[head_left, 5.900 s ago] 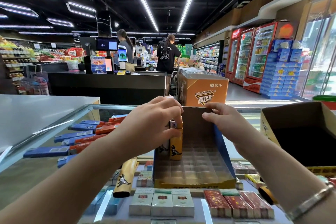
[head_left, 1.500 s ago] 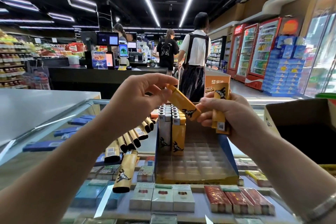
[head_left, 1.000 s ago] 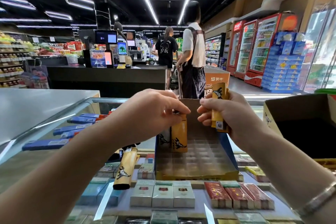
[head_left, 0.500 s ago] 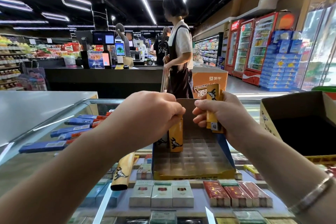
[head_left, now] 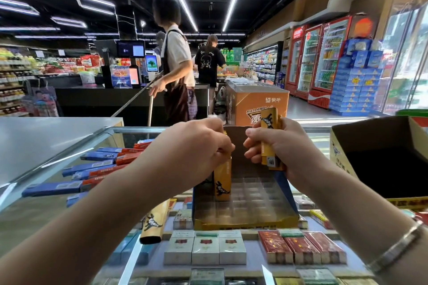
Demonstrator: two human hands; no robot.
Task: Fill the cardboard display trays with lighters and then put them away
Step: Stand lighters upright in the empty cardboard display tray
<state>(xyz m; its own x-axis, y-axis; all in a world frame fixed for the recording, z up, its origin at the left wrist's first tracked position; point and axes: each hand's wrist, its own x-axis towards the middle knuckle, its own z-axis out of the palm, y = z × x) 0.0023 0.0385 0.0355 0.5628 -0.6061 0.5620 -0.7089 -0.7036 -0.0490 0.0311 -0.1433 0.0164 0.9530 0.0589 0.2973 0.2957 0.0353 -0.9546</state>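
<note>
A cardboard display tray [head_left: 245,221] with a clear plastic grid stands on the glass counter in front of me. My left hand [head_left: 196,152] pinches the top of a yellow lighter [head_left: 222,180] standing upright in the tray's back row, left of middle. My right hand [head_left: 281,146] grips a small bundle of yellow lighters [head_left: 269,136] above the tray's back right corner. Another yellow lighter [head_left: 154,222] lies flat on the glass to the left of the tray. The tray's front rows hold no lighters.
An open cardboard box [head_left: 382,157] stands at the right on the counter. Cigarette packs [head_left: 205,246] lie under the glass top. Blue and red flat boxes [head_left: 92,169] lie at the left inside the case. A person [head_left: 176,71] stands beyond the counter.
My left hand took a lighter from my right hand and lowered it into the tray's back row. The loose lighters left of the tray are hidden. The person behind the counter walked left.
</note>
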